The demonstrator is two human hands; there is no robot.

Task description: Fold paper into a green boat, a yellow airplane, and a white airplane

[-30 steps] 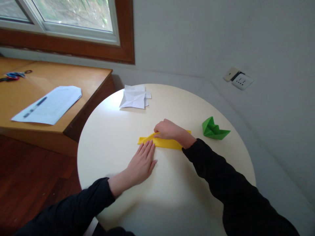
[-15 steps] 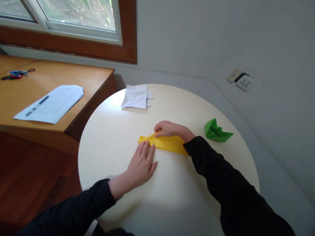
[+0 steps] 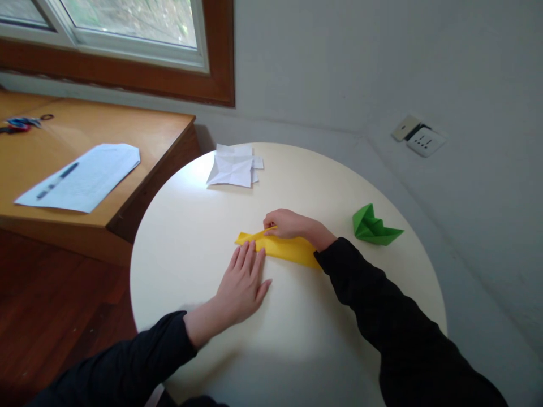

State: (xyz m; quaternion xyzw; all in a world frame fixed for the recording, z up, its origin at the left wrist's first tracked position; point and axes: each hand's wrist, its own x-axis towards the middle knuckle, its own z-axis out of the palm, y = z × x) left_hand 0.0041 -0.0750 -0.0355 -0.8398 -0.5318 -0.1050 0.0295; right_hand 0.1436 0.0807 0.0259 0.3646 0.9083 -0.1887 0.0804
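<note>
Left hand (image 3: 241, 285) lies flat, pressing yellow paper (image 3: 288, 249) near the middle of the table (image 3: 182, 237); right hand (image 3: 287, 223) pinches its far side. Paper could crease crooked if left hand slips.

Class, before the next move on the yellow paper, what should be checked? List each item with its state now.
1. Left hand steadying the yellow paper: ok, fingertips rest on it.
2. Right hand gripping its edge: ok, pinched.
3. Paper fully flat: not ok, raised at the pinch.
4. Fold edges aligned: cannot tell, partly covered.
5. Green folded paper apart from both hands: ok.
6. White papers apart from both hands: ok.
</note>
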